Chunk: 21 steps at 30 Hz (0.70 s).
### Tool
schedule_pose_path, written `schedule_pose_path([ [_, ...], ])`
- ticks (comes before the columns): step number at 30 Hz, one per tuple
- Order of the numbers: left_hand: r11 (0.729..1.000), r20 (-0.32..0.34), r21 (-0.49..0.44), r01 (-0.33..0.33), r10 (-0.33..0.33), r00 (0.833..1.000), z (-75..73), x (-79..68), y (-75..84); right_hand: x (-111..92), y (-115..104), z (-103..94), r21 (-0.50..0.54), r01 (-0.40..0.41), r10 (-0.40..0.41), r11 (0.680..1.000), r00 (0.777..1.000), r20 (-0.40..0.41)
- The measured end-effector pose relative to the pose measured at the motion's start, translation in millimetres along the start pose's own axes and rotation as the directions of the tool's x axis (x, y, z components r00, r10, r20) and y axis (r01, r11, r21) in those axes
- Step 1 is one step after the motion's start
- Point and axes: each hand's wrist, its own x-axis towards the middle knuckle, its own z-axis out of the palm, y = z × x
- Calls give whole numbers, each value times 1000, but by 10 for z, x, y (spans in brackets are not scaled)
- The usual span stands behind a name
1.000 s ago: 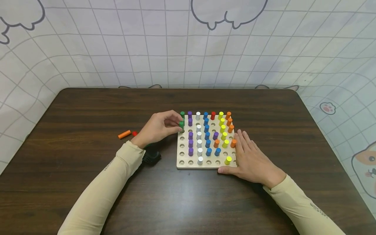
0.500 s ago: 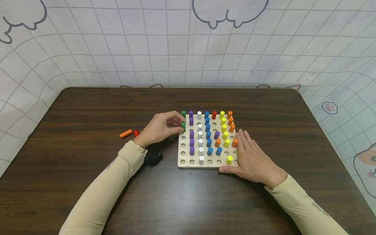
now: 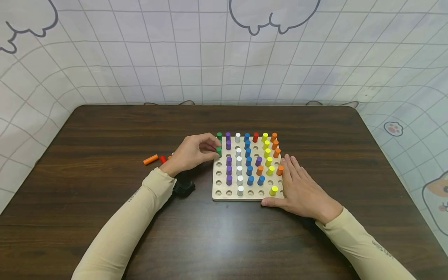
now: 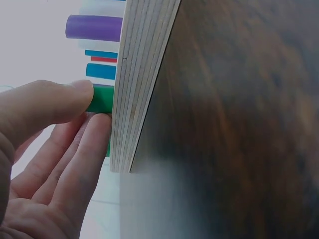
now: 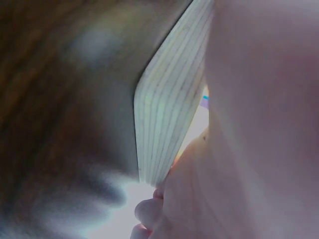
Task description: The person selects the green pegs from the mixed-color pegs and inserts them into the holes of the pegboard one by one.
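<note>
A square wooden pegboard lies on the table, with coloured pegs standing in columns. My left hand is at its left edge, thumb and fingertips pinching a green peg. In the left wrist view this green peg stands upright against the board's face, close to the edge. Another green peg stands at the far left corner. Flat and with straight fingers, my right hand rests along the board's right side, thumb at the near edge. The right wrist view shows the palm against the layered board edge.
Left of the board lie a loose orange peg and a red peg, with more pegs partly hidden by the left hand. A black object sits below the left wrist. A patterned cloth hangs behind the table.
The green peg in my left fingers has gone down into the board's left column, covering a hole that showed beneath it. My right hand has stayed at the board's side.
</note>
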Motion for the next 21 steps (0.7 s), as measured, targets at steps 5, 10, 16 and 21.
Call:
schedule_pose_path([
  [5,1000,-9,6,-21,21,1000,-35,-10,3,-5,0,-8,-3,0,0,1000,1000,-2],
  [10,999,-33,11,-39,39,999,-103,-34,30,-7,-1,-5,-5,0,0,1000,1000,-7],
  [16,999,-84,-8,-43,42,996,-228,-75,108,-2,1,10,-4,10,-10,1000,1000,-20],
  [21,999,-111,-1,-51,51,993,-347,-123,164,3,0,18,-10,16,-16,1000,999,-28],
])
